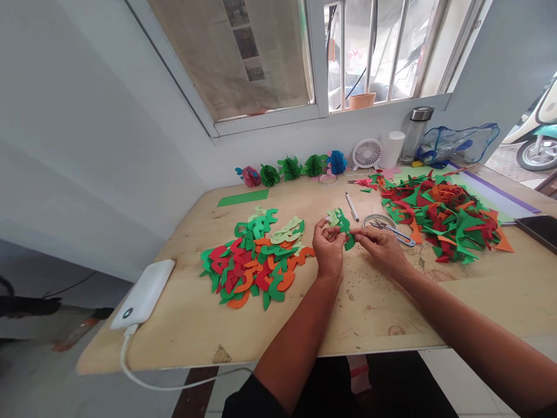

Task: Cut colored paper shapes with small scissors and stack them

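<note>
A curvy green paper cutout (343, 222) is pinched between the fingertips of my left hand (329, 251), above the middle of the table. My right hand (383, 249) is closed at the cutout's right edge, thumb and forefinger gripping it. Pale green paper pieces (333, 217) show just behind my left fingers. Left of my hands lies a loose pile of curved paper cutouts (252, 255) in red, orange and greens. A thin blue-handled tool (402, 237) with a metal end rests beyond my right hand, beside a ring-shaped roll (378, 219).
Paper scraps (444, 212) are heaped at the right, near a phone (539, 229). A white pen (352, 206) lies beyond my hands. Folded paper fruit shapes (290, 167), a small fan (366, 154) and a glass bottle (415, 136) line the wall. A power bank (145, 290) sits at left.
</note>
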Demonstrator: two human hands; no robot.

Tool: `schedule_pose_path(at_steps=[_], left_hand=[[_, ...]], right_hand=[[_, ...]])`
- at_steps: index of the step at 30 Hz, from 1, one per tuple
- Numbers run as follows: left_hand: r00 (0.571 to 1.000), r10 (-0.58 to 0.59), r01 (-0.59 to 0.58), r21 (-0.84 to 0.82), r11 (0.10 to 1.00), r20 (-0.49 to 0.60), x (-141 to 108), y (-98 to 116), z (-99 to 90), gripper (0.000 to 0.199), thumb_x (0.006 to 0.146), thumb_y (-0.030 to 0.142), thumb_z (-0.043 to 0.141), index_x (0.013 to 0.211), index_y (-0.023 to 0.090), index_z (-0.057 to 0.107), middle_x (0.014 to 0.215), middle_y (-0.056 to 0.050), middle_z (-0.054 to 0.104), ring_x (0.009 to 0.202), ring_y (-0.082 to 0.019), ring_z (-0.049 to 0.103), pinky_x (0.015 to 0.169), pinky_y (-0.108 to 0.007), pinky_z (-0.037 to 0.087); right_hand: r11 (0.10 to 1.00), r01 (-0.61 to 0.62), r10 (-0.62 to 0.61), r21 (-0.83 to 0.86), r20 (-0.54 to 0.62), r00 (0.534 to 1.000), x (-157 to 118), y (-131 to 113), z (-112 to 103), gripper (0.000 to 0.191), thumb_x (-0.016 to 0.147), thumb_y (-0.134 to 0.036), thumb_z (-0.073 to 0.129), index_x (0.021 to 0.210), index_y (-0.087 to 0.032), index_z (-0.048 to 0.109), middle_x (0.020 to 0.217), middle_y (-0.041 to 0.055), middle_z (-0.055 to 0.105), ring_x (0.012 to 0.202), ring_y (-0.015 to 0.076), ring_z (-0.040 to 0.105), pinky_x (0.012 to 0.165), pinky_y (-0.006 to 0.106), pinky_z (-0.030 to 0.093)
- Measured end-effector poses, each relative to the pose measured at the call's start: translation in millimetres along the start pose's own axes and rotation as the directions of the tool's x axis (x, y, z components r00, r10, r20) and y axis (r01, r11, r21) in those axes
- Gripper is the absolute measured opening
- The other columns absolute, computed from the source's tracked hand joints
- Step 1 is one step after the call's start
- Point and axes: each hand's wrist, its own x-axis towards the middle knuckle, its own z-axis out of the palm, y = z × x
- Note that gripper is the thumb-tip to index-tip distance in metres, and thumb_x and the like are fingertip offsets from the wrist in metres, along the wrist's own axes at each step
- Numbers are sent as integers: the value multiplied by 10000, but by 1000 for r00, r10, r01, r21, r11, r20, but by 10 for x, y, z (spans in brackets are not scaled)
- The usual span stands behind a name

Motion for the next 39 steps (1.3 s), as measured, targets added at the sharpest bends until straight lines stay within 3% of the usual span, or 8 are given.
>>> schedule_pose_path(at_steps=[10, 14, 19, 27, 30, 32, 36, 39], left_hand=[[1000, -2, 2, -21, 1000, -11, 5, -33, -4, 556, 567, 114, 691, 1083, 160, 490, 745, 18, 597, 622, -96, 608, 626, -225, 483], [998, 43, -42, 25, 999, -55, 30, -62, -14, 545, 584, 108, 687, 1092, 160, 495, 749, 17, 591, 613, -89, 607, 613, -208, 478], [994, 72, -64, 88, 994, -83, 60, -52, -31, 530, 587, 95, 673, 1085, 161, 501, 785, 12, 572, 638, -88, 608, 623, -207, 475], [985, 147, -134, 131, 982, -89, 70, -19, -37, 512, 597, 29, 604, 1082, 159, 502, 794, 16, 543, 612, -66, 586, 602, -180, 467], [981, 173, -156, 169, 973, -90, 87, -25, -57, 519, 605, 25, 589, 1100, 158, 507, 823, 3, 548, 629, -72, 591, 615, -188, 477], [978, 191, -173, 190, 966, -83, 99, -33, -70, 526, 616, 31, 583, 1120, 162, 508, 849, -7, 553, 650, -79, 599, 625, -193, 485], [979, 202, -194, 202, 960, -20, 84, -46, -61, 520, 631, 45, 588, 1130, 174, 515, 872, -17, 559, 672, -91, 613, 626, -198, 495], [977, 210, -213, 205, 955, 38, 31, -48, -25, 511, 637, 43, 591, 1123, 185, 527, 893, -23, 569, 670, -85, 612, 637, -197, 502]], right_hand=[[960, 162, -162, -227, 18, 987, -47, 24, 40, 283, 897, -301, 474, 984, -206, 726, 718, 54, 636, 654, 162, 555, 577, 268, 420], [876, 279, -275, -393, 68, 959, -74, 5, 57, 311, 920, -253, 426, 1074, -220, 693, 778, 69, 643, 760, 186, 575, 693, 292, 434], [722, 351, -317, -597, 165, 934, -95, -57, 73, 340, 940, -250, 392, 1145, -208, 659, 805, 91, 650, 776, 207, 549, 719, 314, 391], [576, 328, -285, -749, 192, 939, -119, -110, 93, 341, 926, -210, 404, 1173, -202, 639, 795, 92, 657, 779, 214, 540, 714, 319, 339], [596, 278, -276, -754, 133, 952, -115, -64, 80, 336, 902, -209, 431, 1165, -176, 637, 828, 100, 671, 801, 222, 556, 710, 318, 354], [664, 235, -255, -709, 81, 964, -105, -23, 73, 325, 890, -223, 443, 1140, -175, 645, 830, 95, 678, 800, 218, 570, 701, 312, 372], [873, 81, -101, -481, -16, 995, -65, 32, 61, 275, 880, -291, 462, 1012, -192, 682, 796, 59, 683, 674, 168, 566, 638, 286, 400], [958, -42, 35, -282, -31, 999, -22, 30, 37, 277, 869, -360, 473, 860, -177, 681, 725, 34, 660, 588, 133, 522, 560, 260, 382]])
